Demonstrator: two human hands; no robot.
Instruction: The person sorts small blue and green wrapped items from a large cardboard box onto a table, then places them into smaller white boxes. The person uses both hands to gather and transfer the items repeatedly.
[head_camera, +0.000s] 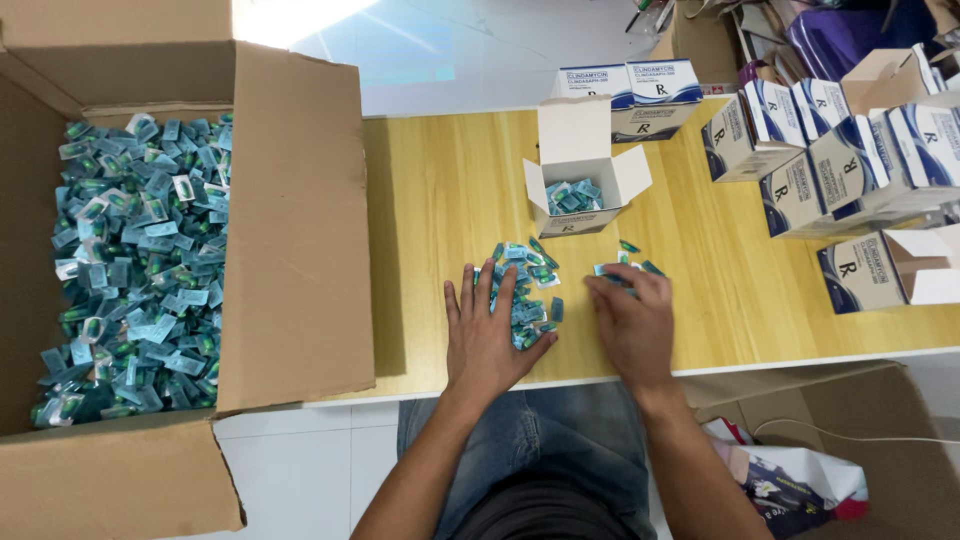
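Observation:
My left hand (487, 335) lies flat on the wooden table (450, 200), fingers spread, resting against a small pile of teal foil capsule packets (528, 275). My right hand (632, 322) is beside it, fingers curled over a few packets (625, 268) at the pile's right edge. Just beyond the pile stands a small open white carton (580, 170), flaps up, with several packets inside.
A large open cardboard box (290, 230) full of the same packets sits at the left. Several closed and open blue-and-white cartons (830, 160) crowd the table's right and far side. A cardboard box with a bag (800, 480) stands on the floor at lower right.

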